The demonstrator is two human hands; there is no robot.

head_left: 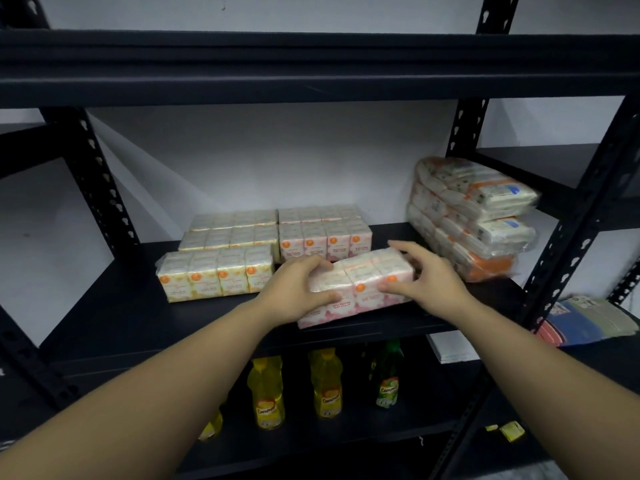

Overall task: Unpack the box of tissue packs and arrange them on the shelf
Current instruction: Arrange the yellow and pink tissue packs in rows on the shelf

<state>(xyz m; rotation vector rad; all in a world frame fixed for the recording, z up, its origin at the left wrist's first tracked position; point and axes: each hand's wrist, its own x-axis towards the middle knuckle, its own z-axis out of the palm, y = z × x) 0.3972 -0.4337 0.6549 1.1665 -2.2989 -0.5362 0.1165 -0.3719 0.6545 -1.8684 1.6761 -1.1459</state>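
Leftmost on the shelf (pixel 114 317) sat the yellow packs (pixel 215 271), three bundles in a column running back toward the wall, the front one showing four orange-dotted faces; the print on them was too small to read. Just right of these, pink packs (pixel 325 233) stood in two bundles, the rear one half hidden behind the front.

Nearer the shelf's front edge, the left hand (pixel 299 289) gripped the left end of a pink pack (pixel 360 285), fingers curled over its top and thumb along its front face. That pack lay on the board with its long axis running left to right, the right end angled slightly back toward the wall, its labelled faces toward the camera. Much of its front label was covered by the hands. The right hand (pixel 424 275) held the right end, fingers spread and curved over the top and front, thumb reaching across the top edge.

Further right, a stack (pixel 474 216) of larger wrapped packs leaned by the upright, blurred at its edge. Below, yellow bottles (pixel 266 393) and a green bottle (pixel 388 379) stood partly hidden by the shelf's edge and the forearms.
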